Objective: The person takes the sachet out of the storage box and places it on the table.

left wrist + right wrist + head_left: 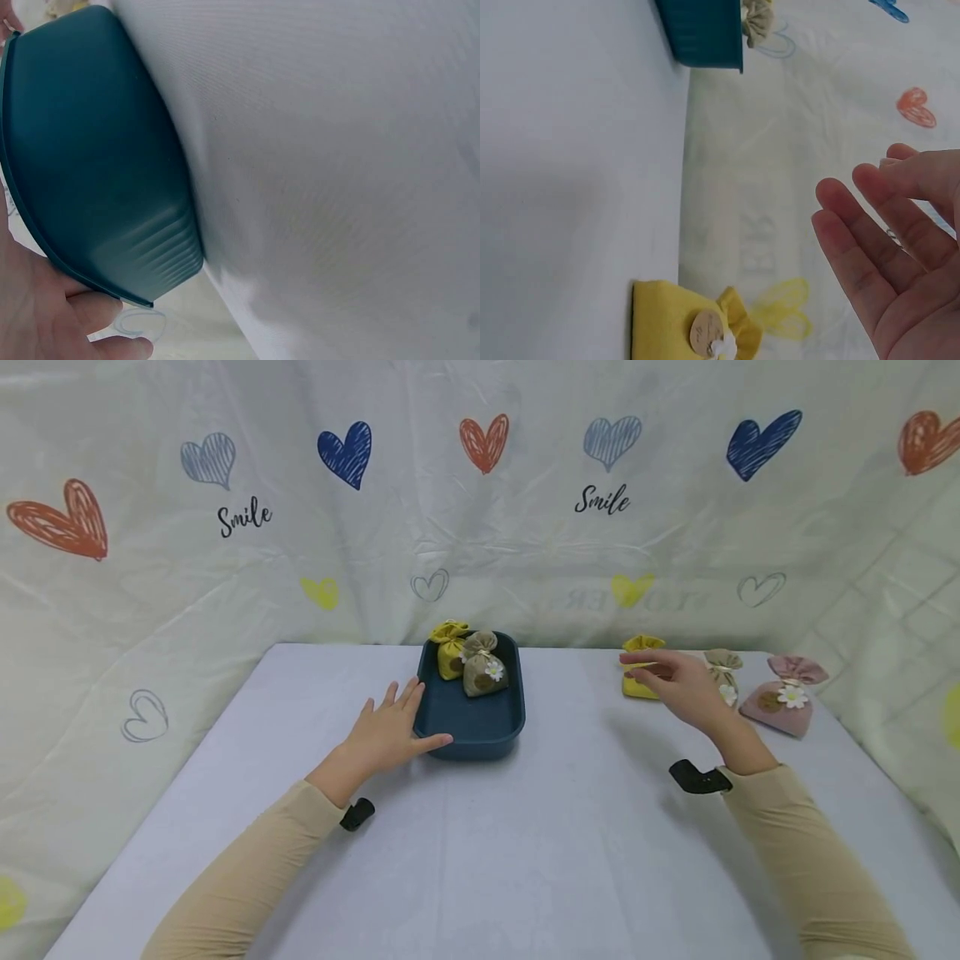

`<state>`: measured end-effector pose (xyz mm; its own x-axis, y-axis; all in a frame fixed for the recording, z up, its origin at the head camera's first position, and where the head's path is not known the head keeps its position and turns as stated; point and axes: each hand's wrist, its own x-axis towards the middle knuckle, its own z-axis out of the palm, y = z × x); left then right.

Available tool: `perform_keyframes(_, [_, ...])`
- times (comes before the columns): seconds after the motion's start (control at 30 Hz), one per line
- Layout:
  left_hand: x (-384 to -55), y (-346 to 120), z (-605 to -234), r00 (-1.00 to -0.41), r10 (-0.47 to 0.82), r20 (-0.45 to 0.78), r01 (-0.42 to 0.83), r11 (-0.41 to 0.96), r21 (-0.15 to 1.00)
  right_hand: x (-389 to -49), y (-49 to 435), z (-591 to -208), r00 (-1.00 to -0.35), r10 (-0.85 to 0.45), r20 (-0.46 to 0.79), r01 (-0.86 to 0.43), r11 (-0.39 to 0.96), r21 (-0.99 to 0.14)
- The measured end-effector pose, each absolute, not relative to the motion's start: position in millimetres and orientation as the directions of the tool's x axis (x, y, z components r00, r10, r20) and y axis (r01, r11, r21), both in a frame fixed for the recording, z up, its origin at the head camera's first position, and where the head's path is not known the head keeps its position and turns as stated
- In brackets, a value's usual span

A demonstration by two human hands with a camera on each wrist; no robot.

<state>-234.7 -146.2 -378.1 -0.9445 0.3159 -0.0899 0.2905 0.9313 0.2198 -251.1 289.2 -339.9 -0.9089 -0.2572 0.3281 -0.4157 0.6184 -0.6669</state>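
Note:
My left hand (pixel 384 732) rests with spread fingers on the left rim of a dark teal plastic bin (pixel 472 749); the left wrist view shows the bin's ribbed side wall (pixel 112 165) beside the fingers. Inside the bin, toward the back, sit a yellow drawstring pouch (pixel 450 662) and a grey-beige drawstring pouch (pixel 483 681) with a white daisy. My right hand (pixel 686 689) hovers above the table with nothing in it, partly covering another yellow pouch (pixel 639 688). In the right wrist view its fingers are extended, apart from that yellow pouch (pixel 667 322).
To the right of my right hand stand a beige pouch (pixel 724 672) and a pink pouch (pixel 783 706) with a daisy. A white cloth covers the table (pixel 525 852). Behind it hangs a pale curtain (pixel 420 518) printed with hearts.

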Motion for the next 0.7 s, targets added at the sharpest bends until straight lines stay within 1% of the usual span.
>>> perform_keyframes(0.2, [-236.3, -145.4, -378.7, -0.944, 0.315, -0.096, 0.288, 0.932, 0.22, -256.7, 273.0, -337.2, -0.9, -0.295, 0.322, -0.436, 0.579, -0.689])
perform_keyframes(0.53, [-237.9, -146.3, -381.2, -0.944, 0.319, -0.083, 0.294, 0.929, 0.223, -269.2, 247.4, -340.5, -0.866, -0.331, 0.376, -0.498, 0.482, -0.721])
perform_keyframes(0.7, [-238.8, -146.4, -382.2, -0.944, 0.318, -0.086, 0.294, 0.932, 0.213, -275.1, 233.3, -342.1, -0.869, -0.341, 0.359, -0.489, 0.469, -0.736])
